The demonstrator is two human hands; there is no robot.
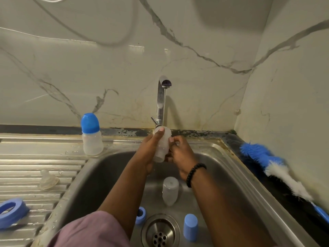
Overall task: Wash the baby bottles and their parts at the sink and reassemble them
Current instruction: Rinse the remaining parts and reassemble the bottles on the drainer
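My left hand (151,145) grips a clear baby bottle (162,145), held base-up under the running tap (162,97). My right hand (179,152) curls against the bottle's right side, its fingers round it. Down in the sink (231,175) another clear bottle (170,190) lies on its side, with a blue ring (140,215) and a blue cap (190,227) beside the drain (160,232). An assembled bottle with a blue cap (91,135) stands on the sink's back left rim.
On the ribbed drainboard (26,179) lie a clear silicone teat (47,180) and a blue screw ring (10,212). A blue and white bottle brush (277,168) lies on the dark counter to the right. Marble-patterned wall behind.
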